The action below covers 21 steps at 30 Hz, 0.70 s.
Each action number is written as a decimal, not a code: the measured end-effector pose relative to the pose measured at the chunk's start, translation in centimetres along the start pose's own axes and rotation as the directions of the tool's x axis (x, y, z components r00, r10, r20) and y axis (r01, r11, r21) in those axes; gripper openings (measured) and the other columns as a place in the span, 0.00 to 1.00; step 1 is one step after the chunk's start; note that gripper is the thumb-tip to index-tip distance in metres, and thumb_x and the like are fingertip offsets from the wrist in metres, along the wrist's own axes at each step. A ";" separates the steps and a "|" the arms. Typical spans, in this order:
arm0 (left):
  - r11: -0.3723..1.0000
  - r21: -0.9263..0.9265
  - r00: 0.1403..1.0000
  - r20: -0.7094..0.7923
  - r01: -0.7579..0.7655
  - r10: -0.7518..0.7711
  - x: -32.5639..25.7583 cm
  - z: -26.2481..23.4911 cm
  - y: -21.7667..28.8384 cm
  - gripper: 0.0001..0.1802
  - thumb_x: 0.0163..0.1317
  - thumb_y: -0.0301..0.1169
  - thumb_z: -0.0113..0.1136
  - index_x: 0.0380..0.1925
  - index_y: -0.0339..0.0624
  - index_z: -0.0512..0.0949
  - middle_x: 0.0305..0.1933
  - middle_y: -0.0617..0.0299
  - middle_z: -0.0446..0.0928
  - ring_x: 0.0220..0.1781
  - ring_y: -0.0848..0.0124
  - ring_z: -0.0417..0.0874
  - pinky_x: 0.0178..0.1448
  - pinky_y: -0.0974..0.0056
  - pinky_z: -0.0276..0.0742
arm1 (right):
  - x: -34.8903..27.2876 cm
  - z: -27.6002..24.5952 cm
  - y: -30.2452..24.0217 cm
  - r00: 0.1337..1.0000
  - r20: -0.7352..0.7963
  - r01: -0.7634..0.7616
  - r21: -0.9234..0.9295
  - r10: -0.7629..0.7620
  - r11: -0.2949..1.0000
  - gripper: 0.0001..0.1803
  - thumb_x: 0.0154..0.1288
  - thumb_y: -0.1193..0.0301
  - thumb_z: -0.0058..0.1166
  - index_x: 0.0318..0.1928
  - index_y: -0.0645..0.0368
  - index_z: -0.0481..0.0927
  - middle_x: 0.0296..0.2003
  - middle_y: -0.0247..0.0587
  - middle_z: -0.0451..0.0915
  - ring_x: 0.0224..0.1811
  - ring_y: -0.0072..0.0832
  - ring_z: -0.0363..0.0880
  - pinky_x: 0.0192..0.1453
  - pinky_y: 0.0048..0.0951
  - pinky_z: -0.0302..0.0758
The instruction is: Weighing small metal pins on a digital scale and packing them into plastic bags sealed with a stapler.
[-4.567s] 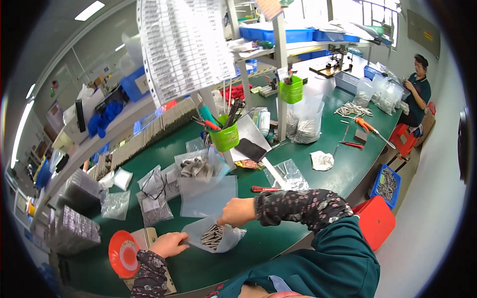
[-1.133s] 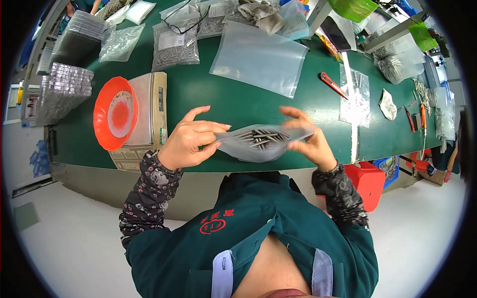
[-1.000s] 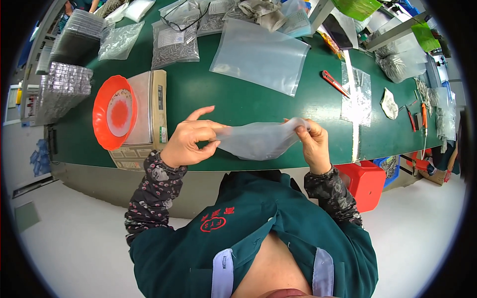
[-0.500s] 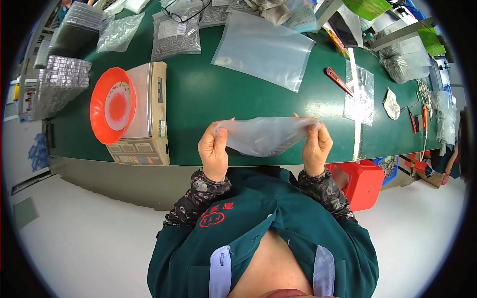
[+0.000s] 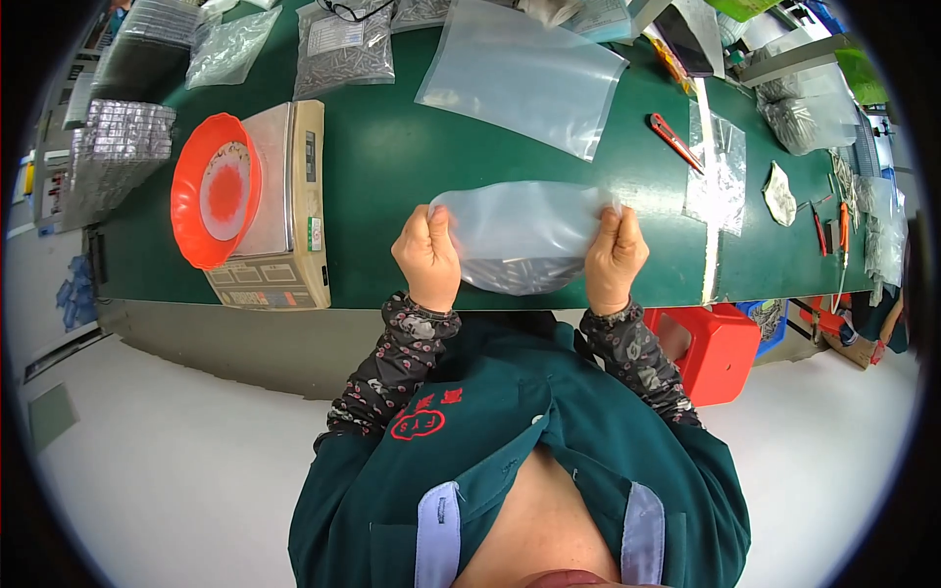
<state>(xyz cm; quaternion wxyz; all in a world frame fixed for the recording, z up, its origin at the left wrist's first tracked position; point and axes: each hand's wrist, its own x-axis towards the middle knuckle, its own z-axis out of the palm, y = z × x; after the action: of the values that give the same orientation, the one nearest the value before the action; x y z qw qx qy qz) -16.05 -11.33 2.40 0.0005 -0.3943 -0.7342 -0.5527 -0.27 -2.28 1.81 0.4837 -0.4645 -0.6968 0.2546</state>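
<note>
1. While the head view shows both corners pinched, the translucent plastic bag hangs taut between the left hand and the right hand, over the table's near edge; whether its base touches the top I cannot tell.
2. About a second ago its mouth gaped and the left fingers were spread; now each hand's thumb and fingers are clamped together on a corner, and the upper edge runs nearly straight. I judge the bag's mouth drawn flat, with the metal pins settled low, dark through the wall.
3. On the green table, to the left, an orange-red bowl sits tilted on a beige weighing scale. Beyond the hands lies a flat plastic sheet or bag; right of it, a red utility knife touches a clear bag.
4. Below, a red stool stands on the pale floor, beside a blue basket.
</note>
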 end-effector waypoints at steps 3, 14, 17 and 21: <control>0.919 -0.002 0.896 0.227 0.393 -0.383 -0.1 -0.3 0.1 0.18 0.64 0.34 0.45 0.19 0.34 0.67 0.13 0.57 0.65 0.14 0.64 0.65 0.20 0.65 0.62 | -0.3 -0.2 0.1 0.995 0.085 -0.056 -0.052 0.061 0.997 0.09 0.64 0.72 0.43 0.28 0.63 0.70 0.17 0.46 0.68 0.17 0.31 0.64 0.23 0.27 0.64; 0.854 0.368 0.731 0.453 0.367 -0.509 -0.1 0.8 -3.9 0.22 0.63 0.42 0.44 0.17 0.34 0.67 0.17 0.47 0.69 0.21 0.50 0.69 0.26 0.55 0.63 | -0.5 1.2 1.9 0.733 0.372 -0.345 -0.519 0.570 0.782 0.19 0.63 0.59 0.42 0.25 0.62 0.71 0.22 0.55 0.72 0.27 0.52 0.71 0.30 0.44 0.67; 0.854 0.309 0.685 0.511 0.418 -0.520 -0.1 1.1 -4.2 0.22 0.62 0.41 0.44 0.17 0.34 0.67 0.17 0.48 0.68 0.21 0.51 0.69 0.27 0.56 0.63 | -0.1 1.2 2.5 0.698 0.437 -0.293 -0.549 0.568 0.783 0.19 0.62 0.58 0.41 0.26 0.61 0.72 0.24 0.54 0.74 0.30 0.52 0.73 0.33 0.47 0.67; 0.825 0.147 0.647 0.551 0.546 -0.526 -0.5 1.5 -5.4 0.22 0.63 0.40 0.43 0.17 0.33 0.67 0.16 0.48 0.67 0.20 0.53 0.67 0.27 0.57 0.63 | 0.4 1.7 2.2 0.721 0.442 -0.239 -0.563 0.533 0.791 0.19 0.62 0.58 0.41 0.25 0.61 0.73 0.25 0.54 0.74 0.31 0.52 0.73 0.34 0.47 0.68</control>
<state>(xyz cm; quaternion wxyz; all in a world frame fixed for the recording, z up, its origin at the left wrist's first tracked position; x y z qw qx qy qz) -18.15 -10.83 -2.79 -0.3884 -0.3058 -0.7738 -0.3959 -1.02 -0.78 -0.43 0.0539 -0.6052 -0.7330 0.3058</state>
